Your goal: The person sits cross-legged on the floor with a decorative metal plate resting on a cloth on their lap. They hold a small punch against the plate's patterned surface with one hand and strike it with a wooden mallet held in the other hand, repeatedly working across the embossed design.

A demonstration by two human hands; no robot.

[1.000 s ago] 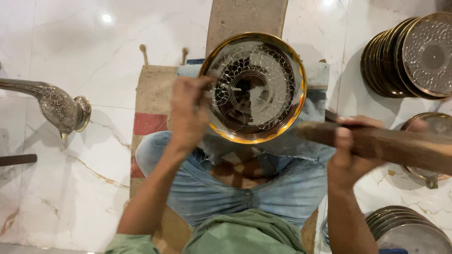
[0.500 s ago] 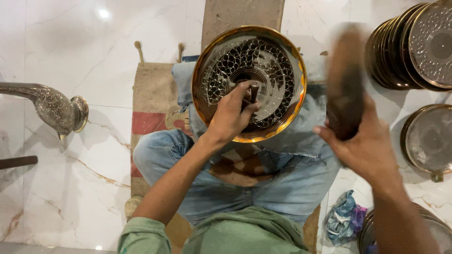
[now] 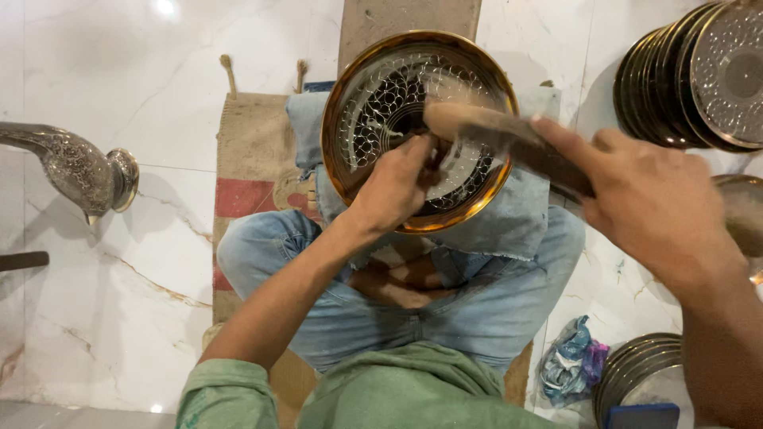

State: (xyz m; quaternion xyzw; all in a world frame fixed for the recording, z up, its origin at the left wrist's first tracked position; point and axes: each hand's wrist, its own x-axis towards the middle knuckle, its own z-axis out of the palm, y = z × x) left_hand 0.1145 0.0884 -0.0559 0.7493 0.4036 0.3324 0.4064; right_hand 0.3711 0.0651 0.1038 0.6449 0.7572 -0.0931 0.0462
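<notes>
Head cam: both hands closed; right hand (image 3: 652, 202) swung mallet (image 3: 509, 143) down over plate (image 3: 358, 87), left hand (image 3: 393, 187) gripping punch.

The right hand (image 3: 656, 202) has swung the wooden mallet (image 3: 509, 143) from upright down across the engraved plate (image 3: 350, 103).

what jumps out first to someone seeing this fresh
The round brass plate with its lacy engraved pattern, propped on the person's lap at top centre. The left hand presses a small tool into it while the right hand swings a wooden mallet across it. More plates stack at top right.
</notes>
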